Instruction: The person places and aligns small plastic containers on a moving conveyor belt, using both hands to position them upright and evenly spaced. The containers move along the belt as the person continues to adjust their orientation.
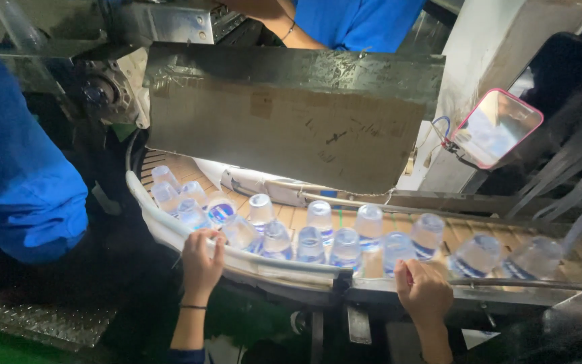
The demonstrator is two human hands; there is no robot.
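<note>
The left hand [201, 259] rests on the conveyor rail [284, 264], fingers curled over its edge beside a clear bottle [240, 233]. The right hand [423, 290] sits fisted at the rail — fingers folded, holding nothing visible — below another bottle [397, 248].

Pink-framed mirror [498, 127], cardboard panel [284, 128], blue sleeve [15, 175]

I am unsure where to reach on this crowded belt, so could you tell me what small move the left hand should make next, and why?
Probably lift the left hand slightly and close it on the nearest bottle: its fingers rest on the guide rail right beside that bottle, and it holds nothing.
</note>
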